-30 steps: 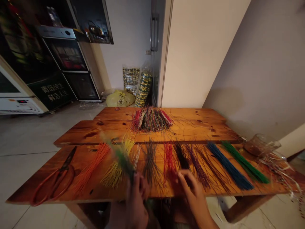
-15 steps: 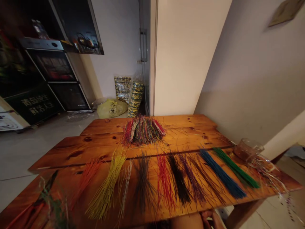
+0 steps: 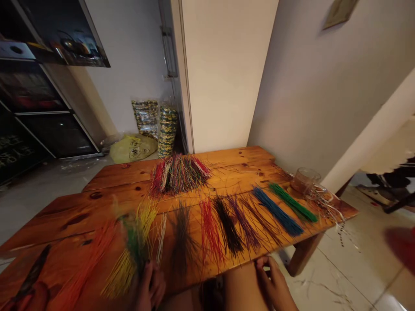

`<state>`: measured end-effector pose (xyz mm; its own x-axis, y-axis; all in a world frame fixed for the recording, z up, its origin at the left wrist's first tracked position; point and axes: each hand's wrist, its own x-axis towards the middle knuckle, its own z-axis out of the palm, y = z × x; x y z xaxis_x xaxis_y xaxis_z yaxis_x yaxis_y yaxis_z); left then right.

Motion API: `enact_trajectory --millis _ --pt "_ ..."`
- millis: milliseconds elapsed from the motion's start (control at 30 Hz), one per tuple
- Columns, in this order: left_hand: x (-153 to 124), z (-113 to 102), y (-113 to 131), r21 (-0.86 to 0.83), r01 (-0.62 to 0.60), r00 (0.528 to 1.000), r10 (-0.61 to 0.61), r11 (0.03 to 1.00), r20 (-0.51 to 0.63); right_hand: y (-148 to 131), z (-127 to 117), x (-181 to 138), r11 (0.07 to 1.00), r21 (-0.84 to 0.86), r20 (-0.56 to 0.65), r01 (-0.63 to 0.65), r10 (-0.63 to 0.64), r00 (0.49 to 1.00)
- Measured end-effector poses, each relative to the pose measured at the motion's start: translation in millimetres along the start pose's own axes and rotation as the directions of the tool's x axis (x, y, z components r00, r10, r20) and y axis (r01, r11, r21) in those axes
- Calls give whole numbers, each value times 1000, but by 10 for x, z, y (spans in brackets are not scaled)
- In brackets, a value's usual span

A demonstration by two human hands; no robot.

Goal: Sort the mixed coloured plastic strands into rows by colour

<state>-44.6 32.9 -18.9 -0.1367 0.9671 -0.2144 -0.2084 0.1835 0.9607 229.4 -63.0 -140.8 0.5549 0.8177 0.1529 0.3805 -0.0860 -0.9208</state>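
Observation:
My left hand (image 3: 151,287) grips a blurred bundle of green strands (image 3: 132,242) at the table's front edge, in front of the yellow strands (image 3: 123,270). My right hand (image 3: 274,283) hangs at that edge below the black strands (image 3: 228,231), holding nothing. Thin strands lie in separate fans across the wooden table (image 3: 97,203), with orange (image 3: 87,259) at the left and red (image 3: 210,231), purple (image 3: 244,229) and blue (image 3: 277,211) further right. A mixed multicoloured pile of strands (image 3: 178,175) sits at the table's far side.
Scissors (image 3: 30,276) lie at the lower left of the table. A glass cup (image 3: 304,180) and a loose tangle of strands (image 3: 320,203) stand at the right end. Bags (image 3: 132,149) rest on the floor against the far wall. A blurred red object (image 3: 402,248) intrudes at right.
The view has swung left and tilted, so the table slants more. My left hand with the green bundle is back in view at lower centre. My right hand has dropped to the table's front edge.

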Motion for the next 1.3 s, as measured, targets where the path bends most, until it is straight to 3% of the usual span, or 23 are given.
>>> enact_trajectory --millis 133,300,433,633,733,900,1000,1100,1200,1300 --pt "-125 251 -78 -145 100 982 -75 984 171 -318 51 -16 997 73 98 3 -10 995" --pt "-278 350 -128 -171 141 976 -107 975 191 -1073 198 203 987 148 262 62 -100 960" --pt "-352 415 -64 -160 166 977 -141 973 160 -1570 444 284 969 226 402 103 -189 896" --pt "-382 499 6 -125 171 978 -154 977 138 -1756 749 254 929 370 534 -34 -182 826" --pt "-425 454 88 -103 164 979 -150 981 137 -1802 793 257 901 414 555 -128 -138 821" --pt "-475 403 119 -75 122 985 -111 990 134 -1889 795 245 876 450 563 -176 -125 817" --pt "-455 462 -6 -89 106 992 -99 990 77 -1878 804 214 857 482 538 -181 -126 834" --pt "-422 515 -122 -123 163 982 -149 979 117 -1836 768 253 845 513 447 -150 -114 887" --pt "-408 469 -149 -159 204 966 -173 966 191 -1794 597 454 781 619 219 -88 -64 974" --pt "-435 308 -125 -176 181 976 -154 968 156 -1748 303 765 640 768 -34 23 4 999"
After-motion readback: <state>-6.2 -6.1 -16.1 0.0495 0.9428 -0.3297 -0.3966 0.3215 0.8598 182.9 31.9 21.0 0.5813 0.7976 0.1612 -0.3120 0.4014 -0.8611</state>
